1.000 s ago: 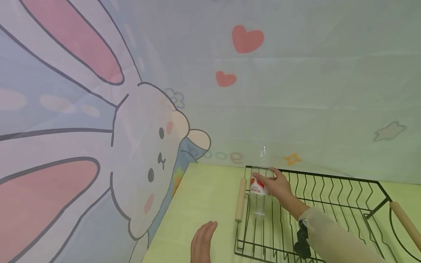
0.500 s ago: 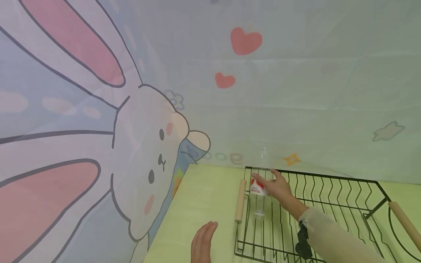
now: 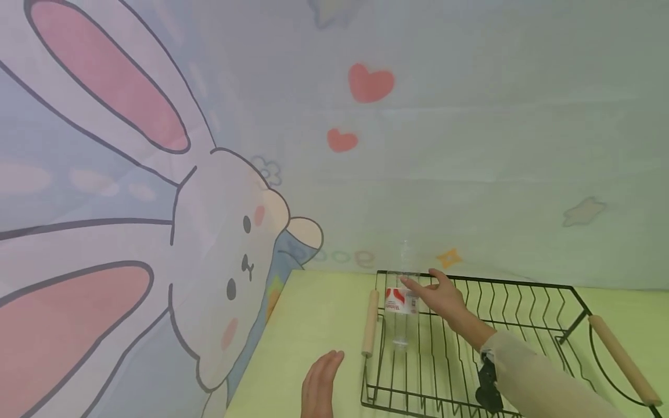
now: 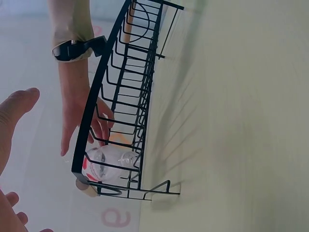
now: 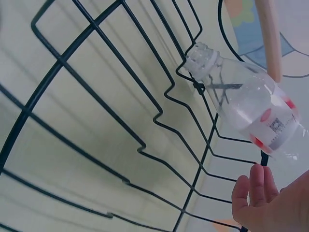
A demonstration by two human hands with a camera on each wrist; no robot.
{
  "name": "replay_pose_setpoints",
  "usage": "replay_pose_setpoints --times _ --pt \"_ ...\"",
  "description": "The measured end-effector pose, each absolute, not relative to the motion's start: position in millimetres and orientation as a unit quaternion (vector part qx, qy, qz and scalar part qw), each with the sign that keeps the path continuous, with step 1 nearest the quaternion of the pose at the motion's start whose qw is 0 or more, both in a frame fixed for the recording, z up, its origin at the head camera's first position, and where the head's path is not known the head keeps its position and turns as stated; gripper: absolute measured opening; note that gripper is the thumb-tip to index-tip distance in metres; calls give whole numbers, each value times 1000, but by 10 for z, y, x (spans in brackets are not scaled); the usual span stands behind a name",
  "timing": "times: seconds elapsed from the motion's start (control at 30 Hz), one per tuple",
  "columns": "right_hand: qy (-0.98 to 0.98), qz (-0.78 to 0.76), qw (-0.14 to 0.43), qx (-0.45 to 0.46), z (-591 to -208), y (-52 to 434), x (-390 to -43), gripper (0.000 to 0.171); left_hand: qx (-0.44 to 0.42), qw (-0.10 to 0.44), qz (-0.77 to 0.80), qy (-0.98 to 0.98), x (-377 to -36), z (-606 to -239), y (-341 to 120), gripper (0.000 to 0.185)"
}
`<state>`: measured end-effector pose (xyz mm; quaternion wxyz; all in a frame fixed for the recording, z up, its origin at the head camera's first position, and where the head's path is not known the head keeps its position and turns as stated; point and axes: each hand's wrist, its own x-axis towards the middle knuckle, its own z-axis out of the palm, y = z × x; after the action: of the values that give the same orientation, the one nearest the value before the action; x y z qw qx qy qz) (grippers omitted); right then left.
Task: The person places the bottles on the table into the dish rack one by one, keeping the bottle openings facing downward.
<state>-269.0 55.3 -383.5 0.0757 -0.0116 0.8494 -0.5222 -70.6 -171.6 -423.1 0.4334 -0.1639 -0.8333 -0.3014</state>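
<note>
A clear plastic bottle with a red and white label stands upside down at the left end of a black wire dish rack. Its neck points down among the wires in the right wrist view. My right hand is just right of the bottle, thumb and fingers spread. In the right wrist view, the fingers show a small gap from the bottle. My left hand is held over the table to the left of the rack, fingers extended and holding nothing.
Wooden handles sit on the rack's left side and right side. The rack rests on a pale green table. Behind rises a cloth backdrop printed with a rabbit and hearts. A dark strap circles the right wrist.
My right hand has let go of the bottle and drawn slightly to the right of it. The bottle stays standing in the rack. The head view has shifted a little; the left hand keeps its pose.
</note>
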Motion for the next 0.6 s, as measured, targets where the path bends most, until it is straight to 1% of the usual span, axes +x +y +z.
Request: replay_pose_setpoints --times 0.23,0.43,0.53,0.6 --pt "853 -519 54 -14 -3741 645 -2693 102 -182 427 -295 -835 -796 -4182 -1741 70" --pt "854 -518 40 -17 -3690 748 -2659 101 -210 431 -291 -828 -913 -4114 -1779 82" --pt "856 -515 36 -18 -3679 822 -2621 100 -200 425 -290 -834 -945 -4049 -1793 82" --pt "858 -513 32 -20 -3674 874 -2591 99 -189 416 -291 -841 -966 -3990 -1808 92"
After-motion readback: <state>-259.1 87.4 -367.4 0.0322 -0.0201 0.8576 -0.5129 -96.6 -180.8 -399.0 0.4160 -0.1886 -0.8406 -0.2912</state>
